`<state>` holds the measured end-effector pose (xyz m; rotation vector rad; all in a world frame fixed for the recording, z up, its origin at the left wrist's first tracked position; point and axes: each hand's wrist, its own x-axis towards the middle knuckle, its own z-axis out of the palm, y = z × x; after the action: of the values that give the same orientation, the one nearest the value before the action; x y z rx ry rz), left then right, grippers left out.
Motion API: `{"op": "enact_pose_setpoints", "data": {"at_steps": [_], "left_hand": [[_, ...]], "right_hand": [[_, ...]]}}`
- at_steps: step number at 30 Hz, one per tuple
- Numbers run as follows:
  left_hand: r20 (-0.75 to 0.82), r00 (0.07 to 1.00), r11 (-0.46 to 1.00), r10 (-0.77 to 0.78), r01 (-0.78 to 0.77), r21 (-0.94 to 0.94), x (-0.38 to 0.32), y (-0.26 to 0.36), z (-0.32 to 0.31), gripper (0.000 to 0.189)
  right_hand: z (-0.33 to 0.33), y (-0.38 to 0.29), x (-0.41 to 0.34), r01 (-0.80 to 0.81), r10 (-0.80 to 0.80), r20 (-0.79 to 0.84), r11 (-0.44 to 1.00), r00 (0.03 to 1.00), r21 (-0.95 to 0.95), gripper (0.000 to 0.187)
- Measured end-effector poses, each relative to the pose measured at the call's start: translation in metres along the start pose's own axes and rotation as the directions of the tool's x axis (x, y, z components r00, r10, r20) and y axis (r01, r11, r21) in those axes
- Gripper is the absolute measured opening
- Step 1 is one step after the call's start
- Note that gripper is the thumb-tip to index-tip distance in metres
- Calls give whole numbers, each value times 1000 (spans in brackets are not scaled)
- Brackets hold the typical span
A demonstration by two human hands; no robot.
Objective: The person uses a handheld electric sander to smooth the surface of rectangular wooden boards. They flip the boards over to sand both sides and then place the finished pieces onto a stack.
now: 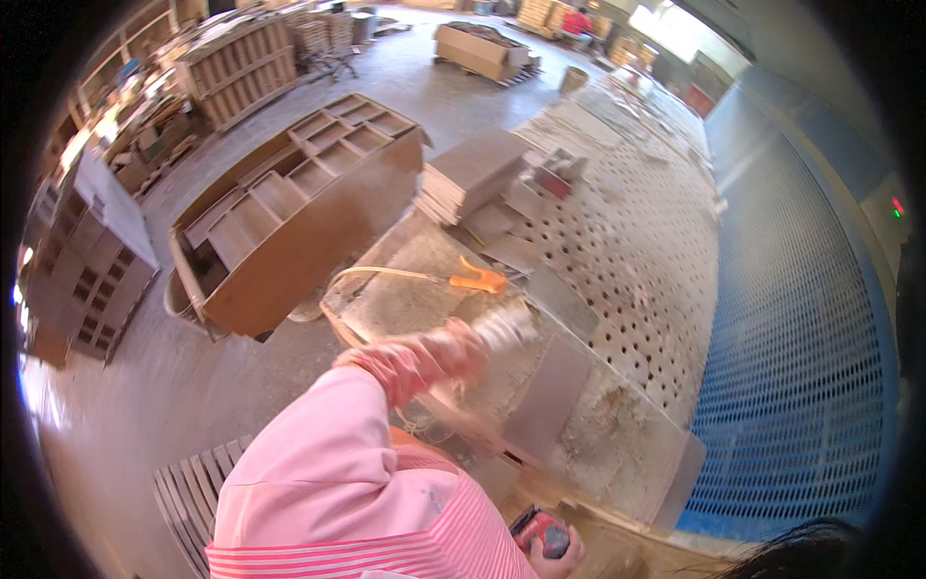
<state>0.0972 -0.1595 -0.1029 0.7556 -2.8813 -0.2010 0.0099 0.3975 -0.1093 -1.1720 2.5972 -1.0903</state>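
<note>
My left hand, in a whitish glove below a pink-orange sleeve cover, is blurred over the dusty workbench. Its fingers cannot be made out. Just beyond it lies an orange air blow gun on a pale hose. A flat brown board rests across the bench, to the right of that hand. Low in the picture, my bare right hand grips a red and black handheld power tool beside the striped pink apron. Part of the right hand is cut off by the lower edge.
Stacked boards stand at the bench's far end. A perforated, dusty surface runs alongside, up to a blue slatted grille. Left of the bench is a large carton of wooden trays. A slatted stool stands nearby; a person in red is far off.
</note>
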Motion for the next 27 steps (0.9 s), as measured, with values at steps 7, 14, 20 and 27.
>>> {"op": "enact_pose_setpoints", "data": {"at_steps": [7, 14, 20, 27], "left_hand": [[377, 925, 949, -51, 163, -270, -77, 161, 2, 98], [423, 904, 947, -57, 182, -263, -94, 208, 24, 104], [413, 901, 867, -134, 308, -391, -117, 228, 24, 84], [451, 750, 446, -484, 654, -611, -128, 250, 36, 94]], "right_hand": [[-35, -12, 18, 172, -174, 6, 979, 985, 111, 64], [-33, -24, 65, 177, -188, 164, 981, 968, 79, 63], [-23, -31, 92, 270, -287, 246, 958, 926, 102, 63], [-13, -40, 112, 368, -392, 322, 920, 862, 134, 63]]}}
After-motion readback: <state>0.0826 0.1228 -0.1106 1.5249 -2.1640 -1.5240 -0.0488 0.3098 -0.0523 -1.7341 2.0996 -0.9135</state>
